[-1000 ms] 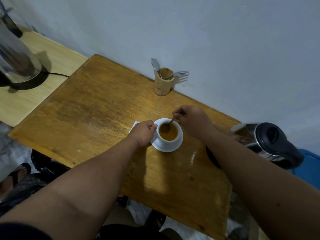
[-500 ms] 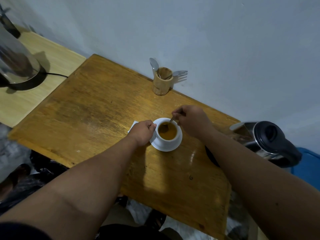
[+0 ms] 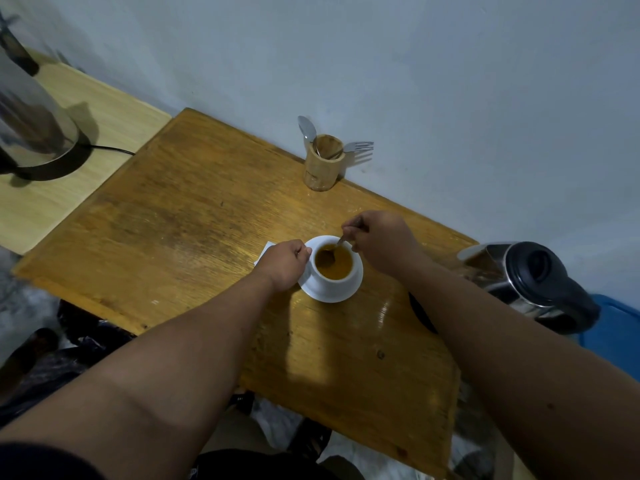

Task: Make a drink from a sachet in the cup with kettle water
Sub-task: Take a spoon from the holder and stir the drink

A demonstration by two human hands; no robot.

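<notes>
A white cup [image 3: 337, 284] full of brown drink stands on a white saucer [image 3: 349, 294] on the wooden table [image 3: 194, 237]. My left hand [image 3: 284, 263] grips the cup's left side, its fingers closed at the rim. My right hand [image 3: 381, 242] pinches the handle of a spoon [image 3: 332, 251] whose bowl dips into the drink. A white sachet [image 3: 265, 252] lies partly hidden under my left hand. A steel kettle [image 3: 530, 282] with a black lid and handle sits at the table's right end, behind my right forearm.
A bamboo holder [image 3: 322, 164] with a spoon and a fork stands by the wall. A second steel kettle [image 3: 31, 123] on a black base sits on a pale side table [image 3: 104, 123] at left. A blue object [image 3: 613, 334] lies at far right.
The spoon's bowl has swung from the cup's far right edge toward its left side in the drink. Both hands stay at the cup.
</notes>
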